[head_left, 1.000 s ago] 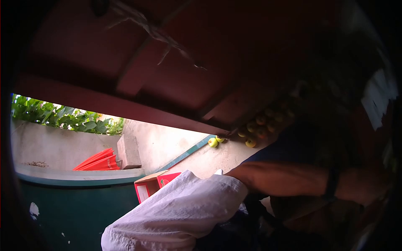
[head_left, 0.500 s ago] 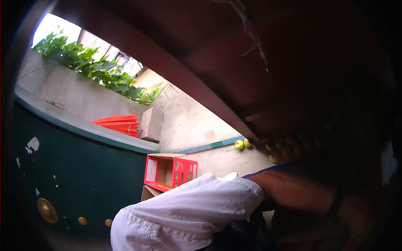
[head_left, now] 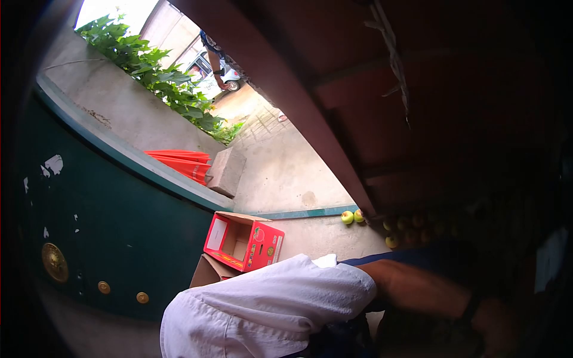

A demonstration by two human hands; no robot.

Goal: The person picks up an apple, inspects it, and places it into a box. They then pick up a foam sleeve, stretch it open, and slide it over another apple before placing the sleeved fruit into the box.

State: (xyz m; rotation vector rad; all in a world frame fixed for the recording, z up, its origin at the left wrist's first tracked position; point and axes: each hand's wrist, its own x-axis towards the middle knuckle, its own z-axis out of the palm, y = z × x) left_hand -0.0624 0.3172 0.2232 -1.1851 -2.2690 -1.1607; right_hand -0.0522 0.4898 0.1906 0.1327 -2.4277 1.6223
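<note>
Reaching low to the right with a white-sleeved arm (head_left: 268, 304), seemingly the left one; left hand (head_left: 495, 325) sunk in shade past a dark wristband (head_left: 471, 307), impossible to tell open from closed; right hand out of view. Probably best to go slowly, by feel, toward the yellow-green apples (head_left: 391, 240) lying on the concrete floor (head_left: 316, 235) just beyond, under the red overhang (head_left: 430, 119). Farther left, an open red carton (head_left: 242, 241) beside the green gate (head_left: 107, 238), then a concrete block (head_left: 225, 172) and leafy vines (head_left: 155, 77)

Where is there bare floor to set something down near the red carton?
Bare concrete floor lies between the red carton and the apples, in front of the teal strip. Crowded: apples cluster under the beam at right; cartons fill the corner by the green door.
</note>
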